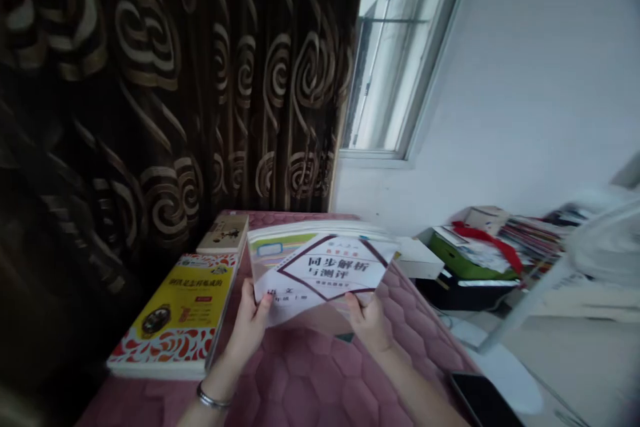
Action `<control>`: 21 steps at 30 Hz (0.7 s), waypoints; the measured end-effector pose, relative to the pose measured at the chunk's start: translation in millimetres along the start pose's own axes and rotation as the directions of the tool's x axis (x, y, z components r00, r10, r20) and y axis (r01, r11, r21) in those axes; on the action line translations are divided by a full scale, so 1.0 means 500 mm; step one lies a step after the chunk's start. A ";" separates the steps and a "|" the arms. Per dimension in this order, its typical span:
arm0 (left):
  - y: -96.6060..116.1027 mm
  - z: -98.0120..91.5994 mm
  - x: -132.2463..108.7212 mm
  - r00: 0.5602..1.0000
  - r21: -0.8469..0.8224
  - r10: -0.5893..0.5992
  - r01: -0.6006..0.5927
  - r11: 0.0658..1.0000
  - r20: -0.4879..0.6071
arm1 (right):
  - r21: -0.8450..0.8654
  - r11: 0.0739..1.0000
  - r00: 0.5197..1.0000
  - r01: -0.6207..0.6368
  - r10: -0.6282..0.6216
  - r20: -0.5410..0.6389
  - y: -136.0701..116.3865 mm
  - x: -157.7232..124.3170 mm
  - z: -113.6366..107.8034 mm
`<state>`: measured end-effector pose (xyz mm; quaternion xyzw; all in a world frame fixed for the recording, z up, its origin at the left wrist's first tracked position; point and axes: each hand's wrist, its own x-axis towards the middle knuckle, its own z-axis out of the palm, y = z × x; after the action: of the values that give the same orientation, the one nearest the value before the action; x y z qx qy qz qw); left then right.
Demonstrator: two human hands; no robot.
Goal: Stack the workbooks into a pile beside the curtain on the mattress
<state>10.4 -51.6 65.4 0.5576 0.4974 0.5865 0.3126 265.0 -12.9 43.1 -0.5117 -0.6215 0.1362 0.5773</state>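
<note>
Risk: as I judge it, the white workbook [320, 270] could slide off the stack of books [280, 235] beneath it, since I pinch only its near edge and its far end has nothing holding it.
Second risk: the pink quilted cover [320, 373] looks soft and padded, so a stack resting on it could tip or slump if I press down unevenly.
Third risk: the yellow book [180, 310] lies just beside my left hand, on a pile near the surface's left edge; a sideways nudge from my wrist could push it toward the dark patterned curtain [150, 80].
My left hand: my left hand [249, 323] closes its fingers on the workbook's near left corner, thumb on top of the cover.
My right hand: my right hand [369, 323] grips the near right edge the same way, thumb on top and fingers under.
Workbook position: it sits between my two hands, slightly tilted, its far part over the stack, in the middle of the pink surface.
Nearby: a small beige book [223, 233] lies beyond the yellow one; a green box [465, 265] and a heap of papers stand well apart at the right; a dark phone [483, 400] lies near my right forearm.
</note>
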 end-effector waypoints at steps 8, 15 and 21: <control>-0.072 0.028 -0.024 0.994 -0.042 -0.111 0.112 0.993 0.022 | 0.042 0.998 0.999 -0.044 0.043 0.008 0.069 -0.050 0.009; -0.095 0.046 -0.024 0.992 0.046 -0.085 0.089 0.995 -0.097 | 0.016 0.998 0.998 -0.060 0.061 -0.035 0.065 -0.051 0.012; -0.053 0.075 0.039 0.987 0.195 -0.079 0.107 0.975 -0.142 | -0.045 0.992 0.993 -0.115 0.114 -0.043 0.031 -0.001 -0.006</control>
<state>38.3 -16.6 43.2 0.5220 0.5997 0.5537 0.2476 275.0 -7.6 32.0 -0.5627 -0.5824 0.1439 0.5687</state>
